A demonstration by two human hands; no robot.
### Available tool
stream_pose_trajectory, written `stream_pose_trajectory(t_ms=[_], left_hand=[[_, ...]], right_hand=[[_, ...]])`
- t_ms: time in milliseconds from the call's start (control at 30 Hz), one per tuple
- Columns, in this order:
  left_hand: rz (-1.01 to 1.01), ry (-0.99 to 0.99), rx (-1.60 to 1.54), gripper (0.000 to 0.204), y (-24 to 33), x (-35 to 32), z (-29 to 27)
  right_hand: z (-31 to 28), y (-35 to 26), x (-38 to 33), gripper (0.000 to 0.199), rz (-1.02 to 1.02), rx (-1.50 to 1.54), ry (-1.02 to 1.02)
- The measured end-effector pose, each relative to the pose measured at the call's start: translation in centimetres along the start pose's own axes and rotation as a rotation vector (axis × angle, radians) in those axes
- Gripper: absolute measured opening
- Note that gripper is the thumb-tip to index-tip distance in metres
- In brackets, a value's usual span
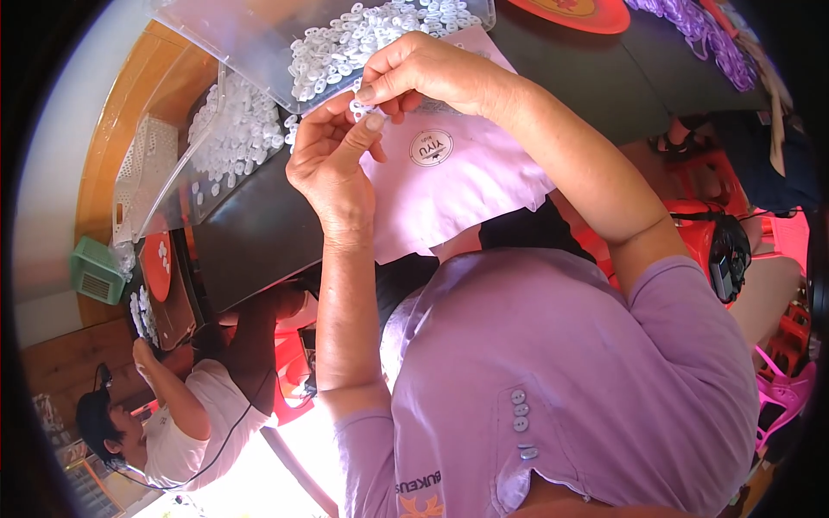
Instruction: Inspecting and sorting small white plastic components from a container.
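Presently, the left hand (pixel 332 164) and right hand (pixel 432 73) sit close together, thumbs and fingers pinched narrowly on small white pieces (pixel 359 110) between them; how many, I cannot tell. A pink cloth (pixel 445 203) spreads below both hands; a clear bin (pixel 233 43) of loose white rings (pixel 345 43) stands just beyond them. Risk noted: should either pinch slacken or a thumb slip, a piece could drop onto the cloth or be lost among the loose ones.

Small workshop, apparently | clear bins (pixel 231 41) of white pieces (pixel 380 36) | dark worktable (pixel 255 250) | co-worker (pixel 211 401)
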State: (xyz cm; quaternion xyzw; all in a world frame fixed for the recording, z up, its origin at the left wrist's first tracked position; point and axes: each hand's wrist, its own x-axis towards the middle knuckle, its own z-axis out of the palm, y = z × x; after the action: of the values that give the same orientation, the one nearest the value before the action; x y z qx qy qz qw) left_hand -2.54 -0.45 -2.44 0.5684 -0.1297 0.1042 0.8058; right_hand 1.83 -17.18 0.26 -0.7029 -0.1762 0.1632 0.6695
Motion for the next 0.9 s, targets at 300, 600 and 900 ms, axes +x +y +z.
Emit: stream_pose_trajectory(t_ms=[300,600,900], left_hand=[[0.027,0.002,0.072,0.025,0.7,-0.4,0.5],[0.087,0.009,0.098,0.023,0.9,-1.2,1.0],[0.146,0.03,0.136,0.027,0.4,-1.3,0.7]], right_hand=[[0.1,-0.3,-0.4,0.025,-0.008,-0.037,-0.072],[0.2,-0.8,-1.0,0.027,-0.054,0.037,-0.166],[0.4,-0.4,-1.0,0.025,-0.042,0.246,-0.279]])
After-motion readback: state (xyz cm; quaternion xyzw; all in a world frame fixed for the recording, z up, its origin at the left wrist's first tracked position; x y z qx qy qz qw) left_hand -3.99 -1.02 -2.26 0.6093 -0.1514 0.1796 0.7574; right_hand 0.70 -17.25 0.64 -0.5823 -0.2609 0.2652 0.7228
